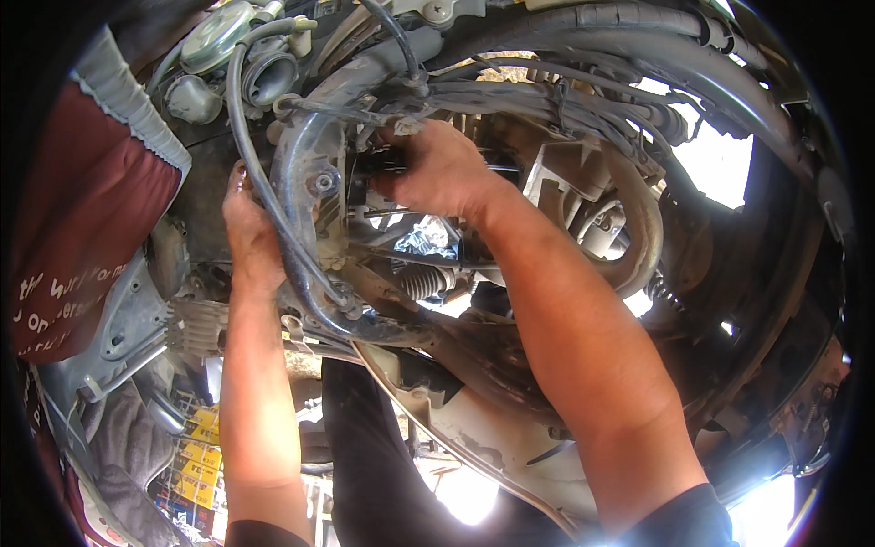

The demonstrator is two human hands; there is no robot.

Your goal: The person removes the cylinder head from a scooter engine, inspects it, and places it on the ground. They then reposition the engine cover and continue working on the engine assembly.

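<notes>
Both bare arms reach into the opened body of what looks like a scooter or motorcycle. My left hand (252, 228) is at the left side of the dark metal frame tube (296, 173), behind a black hose (258, 155). One of its digits points up, and the rest are hidden by the hose and tube. Inside the frame opening, my right hand (442, 170) is closed, its fingers bent around something dark at the tube's right side. What it grips is mostly hidden by the hand. A bolt (323, 183) sits on the frame bracket between the two hands.
A carburetor-like metal part (271, 77) lies at the upper left. Wire bundles (565, 100) and a thick hose (720, 77) cross above. A curved pipe (649, 228) and a ribbed rubber boot (427, 283) are near my right forearm. Maroon cloth (91, 219) hangs at left.
</notes>
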